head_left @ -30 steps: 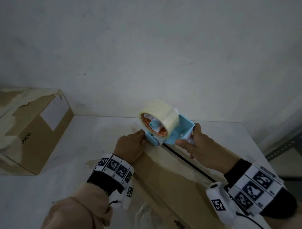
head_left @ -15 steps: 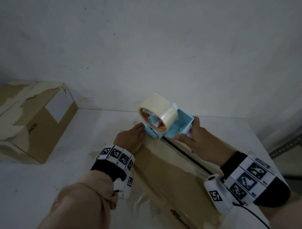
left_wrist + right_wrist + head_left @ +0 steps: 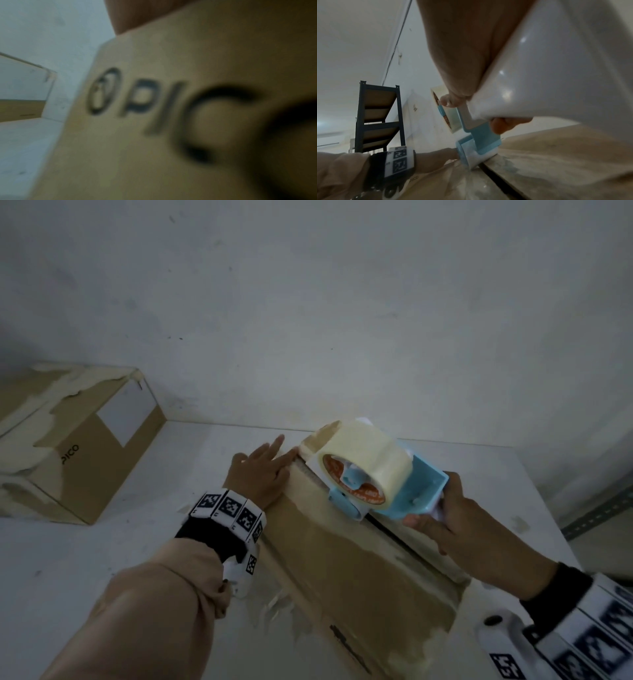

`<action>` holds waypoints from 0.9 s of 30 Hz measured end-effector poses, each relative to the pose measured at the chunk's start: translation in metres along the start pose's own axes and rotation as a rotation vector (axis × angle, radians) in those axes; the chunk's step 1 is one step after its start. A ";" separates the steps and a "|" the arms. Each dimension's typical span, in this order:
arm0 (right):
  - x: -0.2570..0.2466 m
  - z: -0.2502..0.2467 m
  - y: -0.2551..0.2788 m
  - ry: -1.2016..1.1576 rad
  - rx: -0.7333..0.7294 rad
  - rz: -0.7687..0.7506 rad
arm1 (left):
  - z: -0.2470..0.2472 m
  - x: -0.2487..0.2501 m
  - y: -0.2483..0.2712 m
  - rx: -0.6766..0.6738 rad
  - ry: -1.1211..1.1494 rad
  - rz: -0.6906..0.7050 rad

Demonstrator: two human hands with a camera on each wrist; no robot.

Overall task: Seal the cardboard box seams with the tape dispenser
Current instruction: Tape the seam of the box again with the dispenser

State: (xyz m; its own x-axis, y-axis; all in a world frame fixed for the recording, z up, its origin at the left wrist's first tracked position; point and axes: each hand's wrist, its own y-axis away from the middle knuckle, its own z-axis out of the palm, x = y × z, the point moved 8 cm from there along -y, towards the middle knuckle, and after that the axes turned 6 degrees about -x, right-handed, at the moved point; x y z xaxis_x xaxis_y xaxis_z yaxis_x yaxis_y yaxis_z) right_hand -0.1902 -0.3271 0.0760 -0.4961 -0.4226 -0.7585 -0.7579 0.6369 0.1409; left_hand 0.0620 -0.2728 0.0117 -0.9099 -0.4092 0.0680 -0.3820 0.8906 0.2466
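A brown cardboard box lies in front of me with a dark open seam running along its top. A light-blue tape dispenser with a roll of pale tape sits with its nose on the seam near the far end. My right hand grips its white handle. My left hand lies with straight fingers on the box's far left top edge, beside the dispenser. The left wrist view shows only the box's printed side, blurred.
A second cardboard box with torn paper and a white label stands at the far left against the white wall. The white table's right edge runs close by. A dark metal shelf stands further back in the room.
The dispenser has shifted toward the far end of the seam with my right hand. My left hand's fingers have straightened and slid forward along the box's top edge.
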 end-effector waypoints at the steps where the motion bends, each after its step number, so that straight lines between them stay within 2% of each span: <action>1: 0.001 -0.001 -0.001 0.001 0.002 0.000 | 0.000 0.010 0.001 0.022 -0.032 0.015; 4: 0.003 -0.003 -0.004 -0.020 0.001 -0.004 | 0.007 0.044 0.009 0.030 -0.021 0.089; 7: 0.001 -0.002 -0.003 -0.034 -0.012 -0.023 | 0.018 0.048 0.009 0.017 0.042 0.123; 11: -0.002 -0.002 -0.001 -0.018 -0.010 -0.045 | 0.019 0.040 0.006 0.031 0.027 0.076; 22: -0.001 -0.002 0.011 -0.009 -0.032 -0.091 | 0.012 0.042 0.006 0.062 0.116 0.053; 27: 0.026 -0.020 0.043 -0.034 0.012 -0.022 | 0.016 0.038 0.002 0.047 0.110 0.007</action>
State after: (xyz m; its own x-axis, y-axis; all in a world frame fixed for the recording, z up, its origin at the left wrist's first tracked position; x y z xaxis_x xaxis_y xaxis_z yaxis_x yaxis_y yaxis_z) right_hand -0.2445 -0.3232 0.0744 -0.4648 -0.4142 -0.7826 -0.7632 0.6355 0.1169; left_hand 0.0236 -0.2834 -0.0005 -0.8901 -0.4204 0.1761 -0.3857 0.9006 0.2005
